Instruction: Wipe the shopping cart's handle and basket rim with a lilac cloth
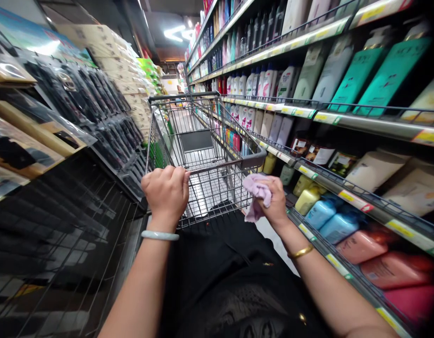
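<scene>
My left hand [166, 193] is wrapped around the left end of the handle of a wire shopping cart [217, 165]. A crumpled light-purple cloth [258, 190] is gripped in my right hand [277, 202], just behind the handle's right end; part of the cloth hangs below the fingers. The cart stands right in front of my body, its wire basket stretching forward down the aisle. A dark panel [196, 141] is fixed at its far end, and no goods show inside the basket.
On the right, long shelves [318, 115] carry many bottles, among them teal pump bottles [392, 70]. Packaged dark goods [86, 89] hang on the left, before stacked cartons [111, 56]. The aisle floor [183, 112] runs ahead between both sides.
</scene>
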Demonstrator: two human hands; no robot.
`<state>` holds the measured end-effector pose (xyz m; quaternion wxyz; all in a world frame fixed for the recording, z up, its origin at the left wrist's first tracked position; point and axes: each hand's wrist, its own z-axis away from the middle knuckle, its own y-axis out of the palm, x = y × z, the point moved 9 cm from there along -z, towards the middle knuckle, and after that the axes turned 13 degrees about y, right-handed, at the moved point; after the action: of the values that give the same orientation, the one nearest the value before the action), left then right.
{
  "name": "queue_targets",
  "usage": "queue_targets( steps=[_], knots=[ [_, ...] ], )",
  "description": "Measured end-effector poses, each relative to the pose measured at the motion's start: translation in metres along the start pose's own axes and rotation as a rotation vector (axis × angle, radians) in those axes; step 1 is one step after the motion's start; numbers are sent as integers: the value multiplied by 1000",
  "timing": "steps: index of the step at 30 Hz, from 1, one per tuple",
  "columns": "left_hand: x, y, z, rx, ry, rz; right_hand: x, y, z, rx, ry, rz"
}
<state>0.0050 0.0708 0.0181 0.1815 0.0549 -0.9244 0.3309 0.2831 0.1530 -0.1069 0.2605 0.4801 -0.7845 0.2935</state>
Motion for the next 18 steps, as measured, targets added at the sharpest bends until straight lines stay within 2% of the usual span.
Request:
queue_targets(
  steps=[2,4,9,12,15,18],
  knots=[
    [0,0,0,-2,-1,-6,5,-7,-16,-60,-20,-14],
    [0,0,0,3,2,-8,-2,-4,-17,-45,-7,-12],
    [1,0,0,10,6,-18,-49,16,26,96,62,63],
    [2,0,0,5,2,-22,-62,21,44,162,85,87],
    [2,0,0,-4,4,-21,-50,13,33,131,79,53],
    [1,0,0,-17,10,-21,-25,-2,7,7,49,-6]
  ],
)
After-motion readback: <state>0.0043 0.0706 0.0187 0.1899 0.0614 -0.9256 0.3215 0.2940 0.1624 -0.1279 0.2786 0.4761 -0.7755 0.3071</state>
